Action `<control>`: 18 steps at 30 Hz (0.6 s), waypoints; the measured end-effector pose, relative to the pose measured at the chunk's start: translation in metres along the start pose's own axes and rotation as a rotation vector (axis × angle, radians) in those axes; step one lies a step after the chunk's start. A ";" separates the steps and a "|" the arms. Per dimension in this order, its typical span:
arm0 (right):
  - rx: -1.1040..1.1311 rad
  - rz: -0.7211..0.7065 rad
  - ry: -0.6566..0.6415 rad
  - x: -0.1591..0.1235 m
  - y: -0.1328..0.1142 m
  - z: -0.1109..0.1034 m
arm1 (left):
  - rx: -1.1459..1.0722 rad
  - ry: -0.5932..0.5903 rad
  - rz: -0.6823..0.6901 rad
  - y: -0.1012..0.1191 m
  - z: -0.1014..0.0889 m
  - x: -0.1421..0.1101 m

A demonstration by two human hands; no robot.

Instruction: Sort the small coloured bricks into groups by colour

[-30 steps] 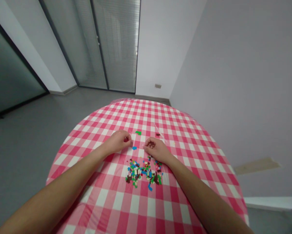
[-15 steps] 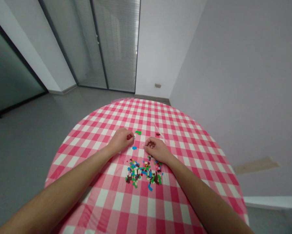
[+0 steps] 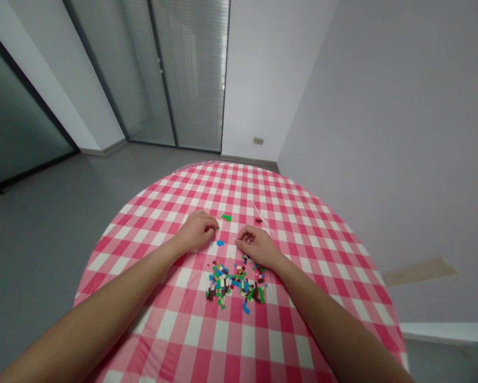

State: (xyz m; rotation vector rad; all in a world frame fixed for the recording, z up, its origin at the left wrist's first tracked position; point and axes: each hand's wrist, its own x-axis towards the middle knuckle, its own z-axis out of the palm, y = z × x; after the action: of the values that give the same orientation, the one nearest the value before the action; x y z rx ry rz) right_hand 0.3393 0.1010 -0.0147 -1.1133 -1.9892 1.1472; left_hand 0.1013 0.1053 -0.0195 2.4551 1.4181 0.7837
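On the pink gingham desk, the left hand and right hand stay almost where they were, fingers curled, any pinch impossible to tell, beside a blue brick and above a scattered pile of small plastic bricks.

Soft, even indoor light fills the room without hard glare; the slatted blinds glow brightest along the far wall; a faint, diffuse shadow lies beneath the left forearm on the checked tablecloth; wide-angle distortion bows the cloth's rim toward the lower corners; the small plastic bricks look slightly soft.
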 end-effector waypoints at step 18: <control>0.023 -0.008 -0.006 0.001 0.004 0.001 | 0.307 -0.059 0.074 0.011 0.001 0.000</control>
State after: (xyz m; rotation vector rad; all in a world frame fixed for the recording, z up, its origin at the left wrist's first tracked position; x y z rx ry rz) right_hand 0.3395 0.1024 -0.0192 -1.0905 -1.9788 1.1670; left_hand 0.1097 0.0996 -0.0164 2.7451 1.5336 0.5350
